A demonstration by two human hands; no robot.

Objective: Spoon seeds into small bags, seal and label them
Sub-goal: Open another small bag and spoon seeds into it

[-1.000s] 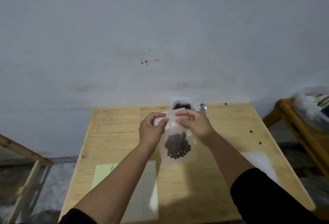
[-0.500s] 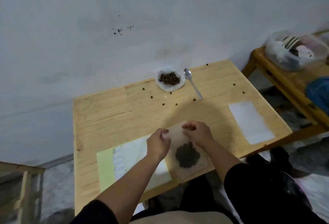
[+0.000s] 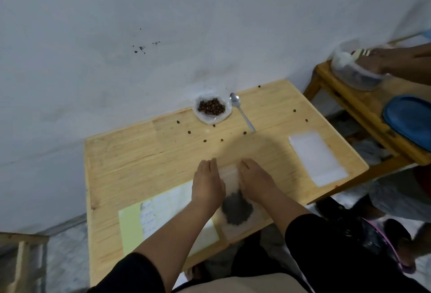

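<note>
Two hands lie flat on a small clear bag [image 3: 234, 190] near the front edge of the wooden table [image 3: 144, 152]. The left hand [image 3: 207, 184] covers the bag's left side and the right hand [image 3: 255, 182] its right, fingers straight and close together, pointing away from the person, palms pressing down. Both hide most of the bag's upper half, so its top strip cannot be made out; whether it is closed I cannot tell. A dark heap of seeds [image 3: 236, 208] shows blurred through the plastic in the lower half, between the wrists.

Under the left forearm a sheet of labels [image 3: 151, 215] on yellow-green backing is partly covered; the writing is too small to read. At the far edge sits a small open pouch of seeds [image 3: 211, 107], a spoon [image 3: 241, 111] just beside it. Loose seeds [image 3: 189, 132] dot the wood. Empty bags, perhaps a stack, lie to the right [image 3: 316, 156].
</note>
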